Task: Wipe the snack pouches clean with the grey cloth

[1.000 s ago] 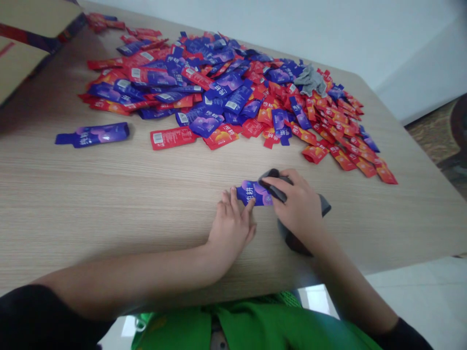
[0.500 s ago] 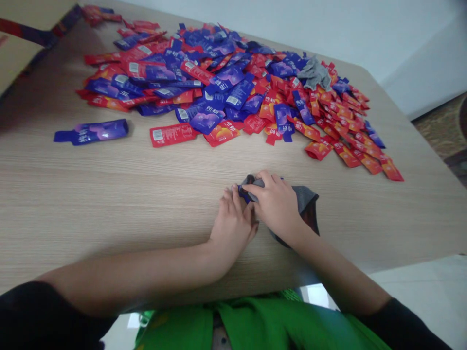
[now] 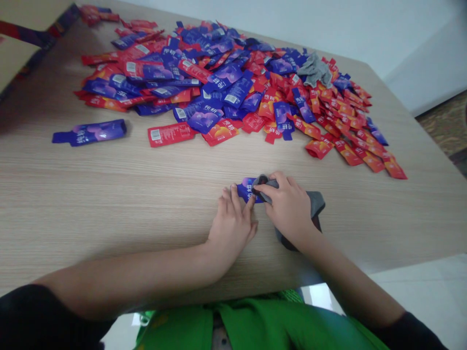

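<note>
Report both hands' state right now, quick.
Left hand: open, fingers extended, touching the purple pouch on the table.
Right hand: closed, holding the grey-and-black cloth over that pouch.

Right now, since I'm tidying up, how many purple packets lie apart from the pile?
2: one packet under the left hand, another packet farther left. The cloth could hide more.
</note>
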Motion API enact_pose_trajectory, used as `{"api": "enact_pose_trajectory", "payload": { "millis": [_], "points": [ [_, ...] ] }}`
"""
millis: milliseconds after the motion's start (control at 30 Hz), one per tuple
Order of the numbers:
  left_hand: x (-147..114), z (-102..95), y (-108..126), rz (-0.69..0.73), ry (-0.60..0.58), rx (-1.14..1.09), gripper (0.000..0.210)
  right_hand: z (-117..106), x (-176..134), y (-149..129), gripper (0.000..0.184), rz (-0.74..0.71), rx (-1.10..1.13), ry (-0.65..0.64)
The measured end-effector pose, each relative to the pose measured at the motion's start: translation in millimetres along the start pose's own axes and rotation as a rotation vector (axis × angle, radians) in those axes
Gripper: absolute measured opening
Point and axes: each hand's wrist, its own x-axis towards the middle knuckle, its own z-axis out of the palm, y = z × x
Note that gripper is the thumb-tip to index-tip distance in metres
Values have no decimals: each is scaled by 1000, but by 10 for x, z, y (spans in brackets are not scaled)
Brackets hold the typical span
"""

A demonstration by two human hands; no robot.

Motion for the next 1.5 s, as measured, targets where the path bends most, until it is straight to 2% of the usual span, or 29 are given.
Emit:
{"api": "enact_pose_trajectory", "payload": {
  "millis": [700,1067,1267,1400,1500],
  "points": [
    [-5,-20,6,0,-11,4,60,5,-144,343,39,145,-16,9],
    [-1,-20,6,0,-18,4,61,73,-163,525,31,256,-16,-16],
    [-3,-11,2,0,-16,22,62,63,-175,648,32,275,14,-39],
    [-4,-7,9,-1,-20,17,62,-25,-178,652,30,274,93,56],
    [-2,1,12,1,-16,5,61,-101,-146,515,31,200,164,149]
  ]
}}
